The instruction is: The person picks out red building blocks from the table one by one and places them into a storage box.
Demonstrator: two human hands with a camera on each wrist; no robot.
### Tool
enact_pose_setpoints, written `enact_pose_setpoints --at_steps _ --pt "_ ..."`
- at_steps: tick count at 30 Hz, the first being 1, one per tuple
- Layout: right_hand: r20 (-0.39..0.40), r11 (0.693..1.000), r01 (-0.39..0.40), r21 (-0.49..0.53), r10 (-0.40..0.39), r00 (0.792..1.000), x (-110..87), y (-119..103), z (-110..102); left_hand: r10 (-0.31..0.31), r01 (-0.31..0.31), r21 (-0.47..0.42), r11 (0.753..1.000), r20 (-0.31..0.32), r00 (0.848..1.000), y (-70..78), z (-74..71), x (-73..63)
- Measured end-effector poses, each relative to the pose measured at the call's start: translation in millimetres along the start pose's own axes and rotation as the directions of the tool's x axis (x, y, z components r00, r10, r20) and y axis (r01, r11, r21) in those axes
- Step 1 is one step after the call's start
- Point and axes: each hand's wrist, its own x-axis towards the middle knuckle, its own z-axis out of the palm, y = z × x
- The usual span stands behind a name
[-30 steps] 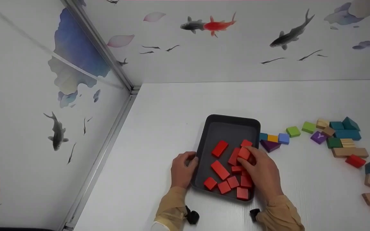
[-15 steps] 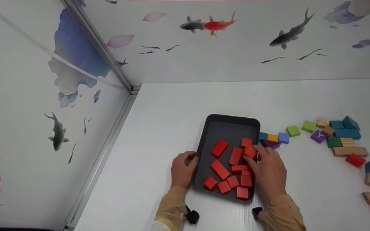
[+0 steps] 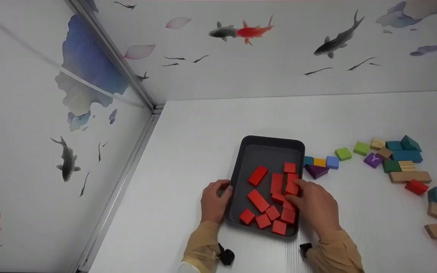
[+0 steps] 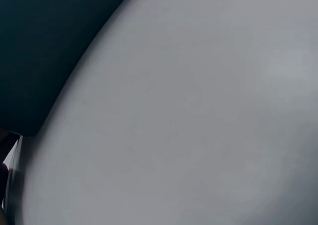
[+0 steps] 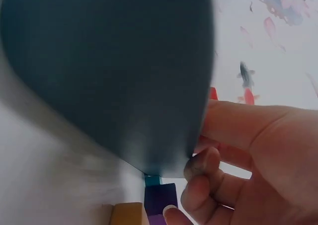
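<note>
A dark grey rectangular tray (image 3: pixel 266 153) lies on the white table with several red blocks (image 3: pixel 258 201) in it. My left hand (image 3: pixel 214 199) holds the tray's left rim, fingers at its outer side. At the right rim, the thumb and fingers of my right hand (image 3: pixel 317 208) pinch a red block (image 3: pixel 291 188) among other red ones. Just beyond it a further red block (image 3: pixel 292 176) shows. In the right wrist view the outer tray wall (image 5: pixel 109 76) hides most of the blocks. The left wrist view shows the tray's side (image 4: pixel 44 51) but no left fingers clearly.
Beside the tray's right edge sit a purple triangular block (image 3: pixel 316 171), an orange block (image 3: pixel 319 162) and a blue block (image 3: pixel 332 162). Farther right lie several coloured and plain wooden blocks (image 3: pixel 410 176). A wall (image 3: pixel 241 68) with painted fish rises behind the table.
My right hand first moved slightly right with a red block, then nearer along the tray's right side. Several red blocks there shifted a little. The left hand stays on the rim.
</note>
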Motion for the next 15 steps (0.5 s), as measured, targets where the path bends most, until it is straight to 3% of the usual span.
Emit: enact_pose_setpoints --at_steps 15 --pt "-0.005 0.999 -0.005 0.053 0.005 1.0 3.0 5.9 8.1 -0.011 0.011 0.006 1.0 -0.001 1.0 1.1 -0.3 0.4"
